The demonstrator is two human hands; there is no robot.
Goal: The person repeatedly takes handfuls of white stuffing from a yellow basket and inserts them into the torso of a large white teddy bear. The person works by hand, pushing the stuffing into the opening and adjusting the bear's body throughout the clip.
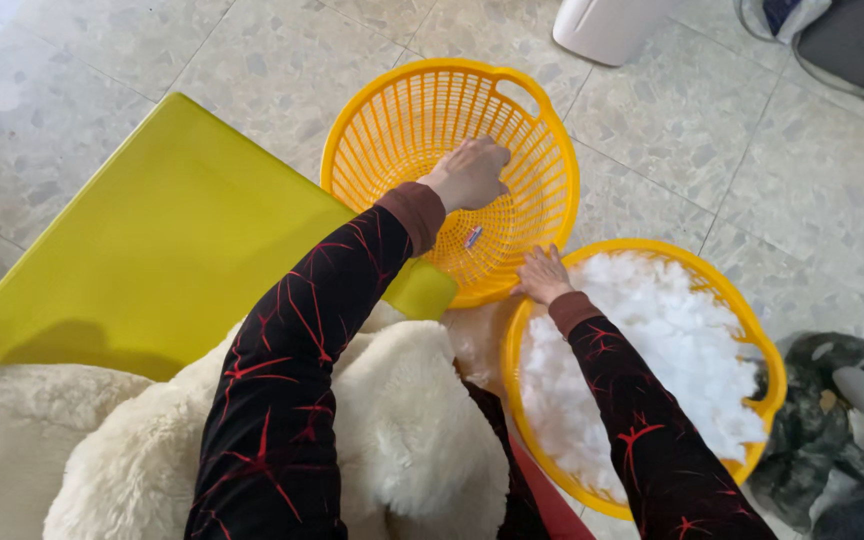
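A person in dark sleeves veined with red reaches both arms forward over a cream plush toy (392, 440) resting in the lap. The left hand (470, 175), arm stretched almost straight, sits inside an empty yellow plastic basket (372, 130) that stands on the speckled tile floor (672, 120); the fingers are curled under in a loose fist, knuckles up, and whether they grip anything cannot be told. The right hand (544, 276), forearm angled in from the lower right, lies palm down with fingers spread on the near rim of a second yellow basket (752, 330), just where the two baskets touch. That second basket is heaped with white stuffing fibre (672, 350) and stands to the right of the empty one, closer to the person. A flat yellow-green worktop (152, 240) lies to the left, its corner just beside the empty basket. A grey plush toy (832, 420) lies on the floor at the far right, next to the filled basket.
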